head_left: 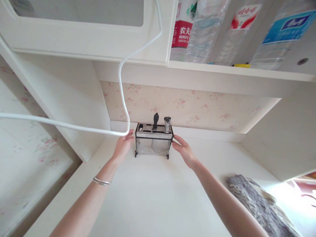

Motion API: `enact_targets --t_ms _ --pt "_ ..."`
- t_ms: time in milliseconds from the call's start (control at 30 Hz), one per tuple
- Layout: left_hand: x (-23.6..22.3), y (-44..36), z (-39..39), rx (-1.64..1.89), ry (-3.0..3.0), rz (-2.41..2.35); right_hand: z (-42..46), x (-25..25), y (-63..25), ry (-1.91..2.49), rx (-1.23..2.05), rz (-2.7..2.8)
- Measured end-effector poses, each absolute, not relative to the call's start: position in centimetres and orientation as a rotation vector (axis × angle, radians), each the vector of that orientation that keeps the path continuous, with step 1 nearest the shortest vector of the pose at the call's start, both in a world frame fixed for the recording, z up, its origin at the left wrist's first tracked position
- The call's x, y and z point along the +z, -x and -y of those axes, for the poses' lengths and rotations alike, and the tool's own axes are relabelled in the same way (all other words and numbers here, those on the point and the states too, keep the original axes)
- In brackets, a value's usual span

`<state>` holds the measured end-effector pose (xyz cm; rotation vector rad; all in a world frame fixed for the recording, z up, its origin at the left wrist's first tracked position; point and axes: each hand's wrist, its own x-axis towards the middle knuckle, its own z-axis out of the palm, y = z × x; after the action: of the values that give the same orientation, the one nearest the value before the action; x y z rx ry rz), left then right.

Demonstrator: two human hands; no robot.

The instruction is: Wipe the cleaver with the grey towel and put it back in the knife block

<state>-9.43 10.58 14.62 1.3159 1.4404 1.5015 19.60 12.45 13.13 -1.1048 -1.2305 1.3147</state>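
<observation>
A knife block (153, 144) with clear walls and a black-edged, slotted metal top stands upright on the white surface near the back wall. Two handles rise from its slots: a slim black knife handle (155, 120) and a thicker, worn black-and-grey handle (167, 125). My left hand (124, 144) is at the block's left side, fingers stretched out, with a slight gap showing. On the other side, my right hand (184, 149) has its fingers extended, their tips touching or almost touching the block's upper right edge. Neither hand is wrapped around it.
A white cable (122, 79) hangs in front, its bend close to my left fingers. Overhead, a shelf (222, 69) bears several plastic bottles (206, 31) beside a white cabinet door (86, 39). A grey furry item (256, 200) lies at right, near my forearm. White side panels flank the surface.
</observation>
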Motion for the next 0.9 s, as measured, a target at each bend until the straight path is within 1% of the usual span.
enact_targets --t_ms 67,133,233,300,433,633,767,900 --pt "16.3 9.0 -10.7 1.589 -1.363 -1.509 -11.0 12.1 -20.5 1.172 1.306 1.194" --pt "17.8 8.1 -11.1 1.602 -1.550 -1.535 -8.5 10.4 -21.6 1.162 1.362 1.177" --pt "19.1 6.0 -12.4 1.504 -1.873 -1.555 -3.5 6.6 -23.0 1.151 1.483 1.059" --pt "19.5 4.6 -13.7 1.442 -1.964 -1.562 -0.1 3.9 -23.9 1.193 1.520 0.930" --pt "19.7 2.9 -16.5 1.346 -2.052 -1.548 4.9 0.4 -25.5 1.215 1.424 0.679" --pt "21.4 2.2 -18.7 1.275 -2.058 -1.515 5.6 0.7 -26.5 1.041 1.459 0.405" --pt "25.2 2.0 -18.3 1.415 -2.042 -1.461 5.1 0.8 -26.5 0.974 1.527 0.398" --pt "29.1 2.1 -16.7 1.617 -2.046 -1.215 5.2 0.3 -26.5 0.946 1.532 0.395"
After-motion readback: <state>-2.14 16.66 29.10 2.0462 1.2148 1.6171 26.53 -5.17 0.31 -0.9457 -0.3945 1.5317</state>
